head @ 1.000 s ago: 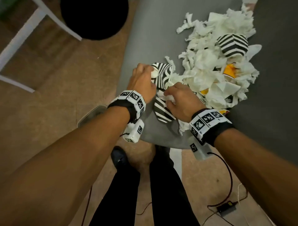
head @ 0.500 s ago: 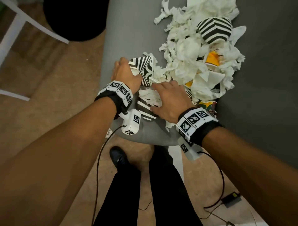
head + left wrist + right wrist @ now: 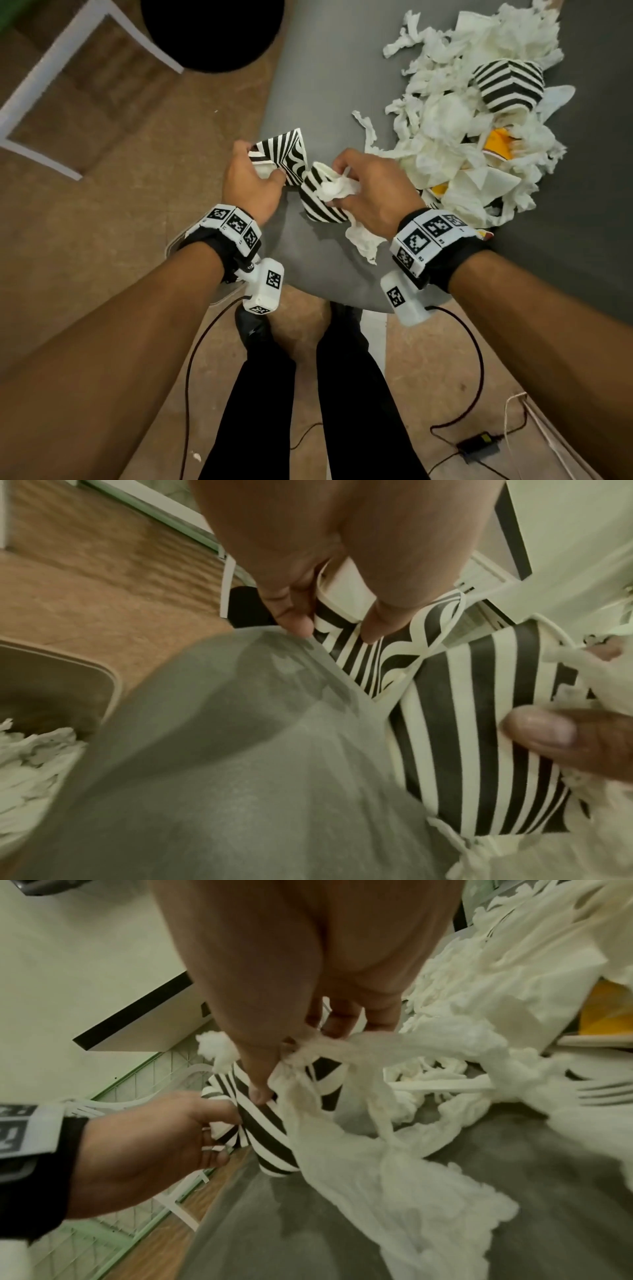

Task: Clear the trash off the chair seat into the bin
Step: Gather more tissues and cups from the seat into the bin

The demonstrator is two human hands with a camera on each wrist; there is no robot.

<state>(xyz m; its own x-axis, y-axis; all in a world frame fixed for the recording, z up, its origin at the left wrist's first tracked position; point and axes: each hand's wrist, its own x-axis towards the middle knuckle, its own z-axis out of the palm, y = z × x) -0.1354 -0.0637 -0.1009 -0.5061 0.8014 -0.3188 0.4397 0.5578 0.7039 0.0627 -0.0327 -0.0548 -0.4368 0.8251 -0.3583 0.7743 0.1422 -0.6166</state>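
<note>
A heap of torn white tissue (image 3: pixel 442 161), with a striped paper cup (image 3: pixel 507 85) and a yellow scrap (image 3: pixel 496 147), covers the far right of the grey chair seat (image 3: pixel 318 270). My left hand (image 3: pixel 262 164) pinches a flattened black-and-white striped cup piece (image 3: pixel 287 157) near the seat's left edge; the left wrist view shows the left hand (image 3: pixel 335 631) on its edge. My right hand (image 3: pixel 342 185) grips a crushed striped cup (image 3: pixel 318 205) together with a wad of tissue (image 3: pixel 337 190), a strip hanging below. The right hand (image 3: pixel 301 1058) shows the same hold. The beige bin (image 3: pixel 85 664) stands left of the seat, with tissue inside.
A black round object (image 3: pixel 212 31) and a white furniture frame (image 3: pixel 51 75) stand on the wooden floor beyond the seat's left side. My legs (image 3: pixel 308 411) are at the seat's front edge. Cables and a black adapter (image 3: pixel 479 445) lie on the floor at the right.
Both hands, low on the striped pieces and tissue before, now hold them raised off the seat near its front left. The big heap has not moved.
</note>
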